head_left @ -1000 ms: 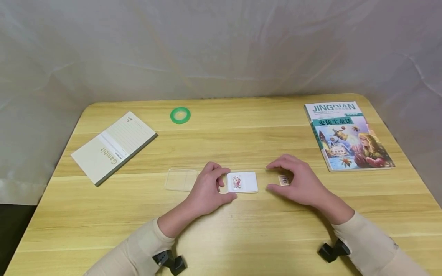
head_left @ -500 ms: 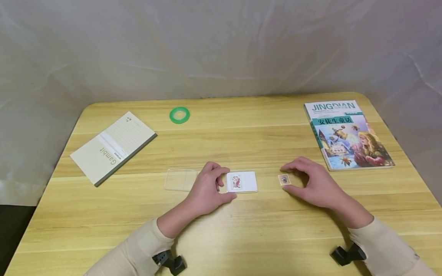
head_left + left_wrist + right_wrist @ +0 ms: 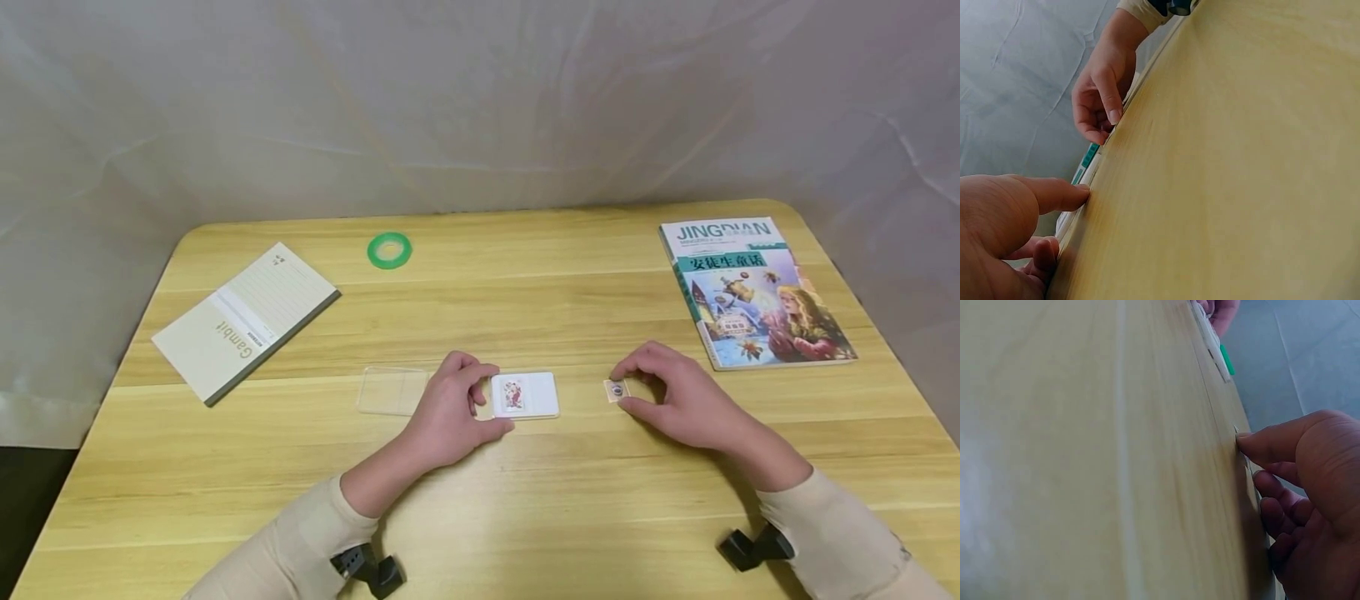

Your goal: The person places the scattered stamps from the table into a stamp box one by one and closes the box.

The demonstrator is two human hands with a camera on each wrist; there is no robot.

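A flat white rectangular case (image 3: 542, 395) lies on the wooden table, with a small stamp-like picture (image 3: 513, 395) in red on its left half. My left hand (image 3: 447, 410) holds the case at its left end, forefinger at the far edge and thumb at the near edge. To the right, my right hand (image 3: 675, 400) pinches a small square picture piece (image 3: 614, 390) with a pale border and dark centre, between thumb and forefinger. The piece is low over the table. Left of my left hand lies a clear plastic cover (image 3: 388, 390), partly hidden behind the hand.
A notebook (image 3: 247, 321) lies slanted at the left of the table (image 3: 480, 525). Toward the back is a green roll of tape (image 3: 389, 250). An illustrated book (image 3: 757, 296) rests at the right. A grey cloth (image 3: 480, 100) hangs behind the table.
My right hand has drawn back to the right, and its spread thumb and forefinger have closed on the small square piece. My left hand and the white case have stayed put.
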